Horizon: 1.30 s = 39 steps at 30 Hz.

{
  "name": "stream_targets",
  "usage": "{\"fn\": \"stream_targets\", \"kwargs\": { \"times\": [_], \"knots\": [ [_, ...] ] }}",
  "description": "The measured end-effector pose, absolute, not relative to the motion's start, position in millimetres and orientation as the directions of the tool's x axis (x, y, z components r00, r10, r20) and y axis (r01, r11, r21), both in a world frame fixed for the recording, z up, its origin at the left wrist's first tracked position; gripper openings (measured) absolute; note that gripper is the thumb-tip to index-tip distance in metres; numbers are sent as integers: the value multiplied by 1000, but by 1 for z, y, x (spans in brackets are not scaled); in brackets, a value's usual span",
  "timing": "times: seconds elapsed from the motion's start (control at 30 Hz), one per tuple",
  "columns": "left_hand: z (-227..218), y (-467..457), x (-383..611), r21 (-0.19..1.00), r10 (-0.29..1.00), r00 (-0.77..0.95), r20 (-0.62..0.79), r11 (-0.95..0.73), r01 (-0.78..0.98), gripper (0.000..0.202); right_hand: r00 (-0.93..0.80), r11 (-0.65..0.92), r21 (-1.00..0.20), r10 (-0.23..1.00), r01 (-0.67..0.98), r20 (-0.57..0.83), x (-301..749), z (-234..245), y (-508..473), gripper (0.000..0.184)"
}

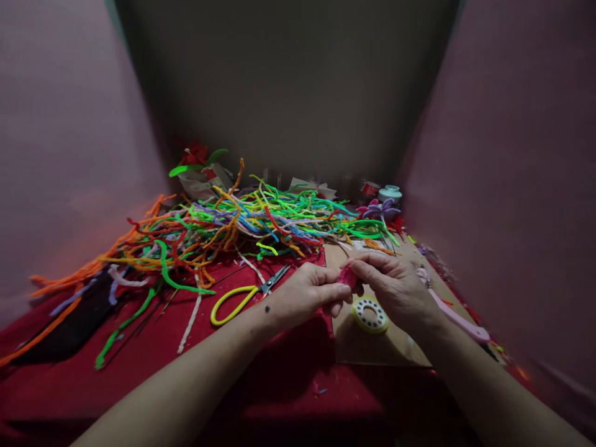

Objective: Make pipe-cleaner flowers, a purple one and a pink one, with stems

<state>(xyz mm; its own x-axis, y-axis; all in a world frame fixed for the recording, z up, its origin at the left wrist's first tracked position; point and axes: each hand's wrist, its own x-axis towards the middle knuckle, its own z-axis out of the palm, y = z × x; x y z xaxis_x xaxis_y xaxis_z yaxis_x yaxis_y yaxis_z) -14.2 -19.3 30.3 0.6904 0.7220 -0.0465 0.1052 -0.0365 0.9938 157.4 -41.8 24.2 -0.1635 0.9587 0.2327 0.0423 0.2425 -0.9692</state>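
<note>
Both of my hands meet over the middle of the red cloth (288, 385). My left hand (305, 295) and my right hand (395, 285) each pinch the same small fuzzy pink piece (347, 276), fingers closed on it from either side. Just below it a yellow and white tape roll (370, 314) lies on a brown cardboard sheet (372, 347). Scissors with yellow handles (242, 297) lie left of my left hand.
A big tangle of pipe cleaners (242, 223) in green, orange, red and other colours covers the far half of the table. A purple pipe-cleaner flower (380, 211) and a pale jar (390, 194) stand at the back right. A pink strip (454, 315) lies under my right wrist.
</note>
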Motion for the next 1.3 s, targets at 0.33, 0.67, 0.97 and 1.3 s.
{"fn": "stream_targets", "kwargs": {
  "times": [0.33, 0.67, 0.97, 1.3],
  "knots": [
    [27, -21, -9, 965, 734, 679, 23, -194, 176, 21, -75, 287, -945, 958, 159, 278, 149, 25, -48, 30],
    [27, -24, -9, 937, 754, 654, 55, -266, 228, 25, 34, 317, -941, 946, 116, 322, 146, 13, -50, 26],
    [32, -25, -11, 899, 753, 656, 52, -322, 298, 24, 80, 200, -978, 978, -63, 195, 143, 11, -51, 22],
    [26, -22, -10, 991, 789, 613, -36, -49, 122, 22, 123, 271, -946, 948, 179, 294, 145, 18, -55, 23]
  ]
}}
